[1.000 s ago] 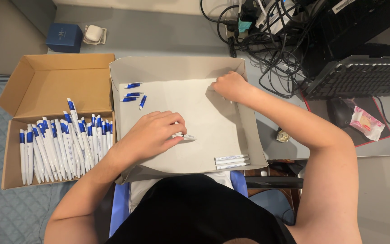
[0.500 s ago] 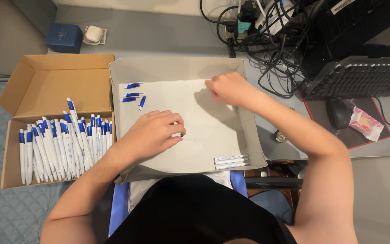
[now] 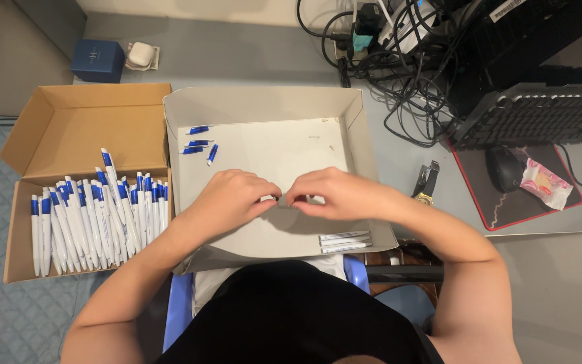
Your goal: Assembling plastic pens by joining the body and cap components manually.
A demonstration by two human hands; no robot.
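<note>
My left hand (image 3: 232,197) and my right hand (image 3: 335,192) meet over the middle of a shallow grey tray (image 3: 264,104) on my lap. Their fingertips pinch a small pen part (image 3: 283,199) between them; most of it is hidden by the fingers. Several blue pen caps (image 3: 198,142) lie at the tray's far left. Three white pen barrels (image 3: 345,241) lie at the tray's near right edge.
A cardboard box (image 3: 69,128) on the left holds several white and blue pens (image 3: 95,216). On the right are a keyboard (image 3: 540,114), a mouse (image 3: 505,168), a wristwatch (image 3: 427,183), tangled cables (image 3: 399,54) and a small wrapped packet (image 3: 543,183). A blue box (image 3: 98,61) sits far left.
My right hand has come back from the tray's far right corner toward the centre and now meets my left hand, which stayed in place.
</note>
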